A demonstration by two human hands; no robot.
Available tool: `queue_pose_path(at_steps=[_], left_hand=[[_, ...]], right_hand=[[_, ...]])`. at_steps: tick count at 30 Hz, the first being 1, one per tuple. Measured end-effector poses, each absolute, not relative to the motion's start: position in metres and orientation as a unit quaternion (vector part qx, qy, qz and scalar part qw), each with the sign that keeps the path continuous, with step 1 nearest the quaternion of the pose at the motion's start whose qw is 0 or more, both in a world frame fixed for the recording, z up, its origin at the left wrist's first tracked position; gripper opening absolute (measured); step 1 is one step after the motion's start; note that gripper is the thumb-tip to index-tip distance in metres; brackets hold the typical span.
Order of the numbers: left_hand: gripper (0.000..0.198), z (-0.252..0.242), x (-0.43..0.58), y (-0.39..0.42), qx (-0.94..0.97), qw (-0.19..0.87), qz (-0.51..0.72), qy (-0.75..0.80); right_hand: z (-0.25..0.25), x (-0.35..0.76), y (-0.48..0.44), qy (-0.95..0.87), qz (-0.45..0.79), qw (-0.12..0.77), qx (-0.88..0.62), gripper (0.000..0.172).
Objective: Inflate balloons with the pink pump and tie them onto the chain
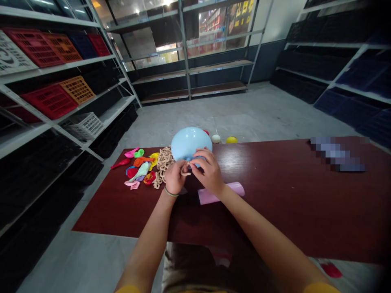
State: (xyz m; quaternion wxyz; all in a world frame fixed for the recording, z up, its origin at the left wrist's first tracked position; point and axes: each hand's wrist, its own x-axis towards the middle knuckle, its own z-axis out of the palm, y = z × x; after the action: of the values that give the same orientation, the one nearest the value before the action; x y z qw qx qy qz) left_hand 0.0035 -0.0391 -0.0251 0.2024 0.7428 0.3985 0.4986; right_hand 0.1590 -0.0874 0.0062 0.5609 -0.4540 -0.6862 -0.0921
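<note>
A light blue inflated balloon (pixel 190 142) rests at the table's far edge, its neck end toward me. At that end my left hand (pixel 175 177) is closed in a pinch, and a short tan piece of cord (pixel 185 173) loops out of its fingers. My right hand (pixel 209 170) meets it there, thumb and finger pinched on the cord by the balloon's neck; its other fingers lie against the balloon. The exact knot or neck is hidden by my fingers. Below my right wrist lies a pink cylinder (pixel 210 197), perhaps a balloon pump.
On the dark red table (pixel 290 203), a tan cord heap (pixel 165 160) and several flat balloons (pixel 142 170) lie left. A blurred-out object (pixel 336 154) is at the right. Beyond the table, a yellow balloon (pixel 231 140) shows. Shelves with crates (pixel 50 99) stand left.
</note>
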Motion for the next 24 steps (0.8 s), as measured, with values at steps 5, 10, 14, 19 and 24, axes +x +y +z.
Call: queue_pose_path(at_steps=[5,10,14,19,24], left_hand=[[0.011,-0.024,0.0,-0.038,0.723,0.213,0.528,0.392],[0.008,-0.024,-0.003,-0.036,0.719,0.222,0.537,0.381],[0.009,-0.025,-0.005,-0.034,0.717,0.245,0.523,0.389],[0.008,-0.026,-0.006,-0.034,0.743,0.227,0.517,0.359],[0.008,-0.025,-0.006,-0.034,0.744,0.231,0.514,0.36]], right_hand=[[0.011,0.158,-0.089,-0.681,-0.037,0.577,-0.449,0.011],[0.012,0.165,-0.084,-0.697,-0.028,0.563,-0.444,0.015],[0.011,0.174,-0.08,-0.739,-0.049,0.51,-0.438,0.015],[0.017,0.181,-0.081,-0.759,-0.054,0.494,-0.422,0.017],[0.017,0.186,-0.079,-0.775,-0.043,0.479,-0.409,0.017]])
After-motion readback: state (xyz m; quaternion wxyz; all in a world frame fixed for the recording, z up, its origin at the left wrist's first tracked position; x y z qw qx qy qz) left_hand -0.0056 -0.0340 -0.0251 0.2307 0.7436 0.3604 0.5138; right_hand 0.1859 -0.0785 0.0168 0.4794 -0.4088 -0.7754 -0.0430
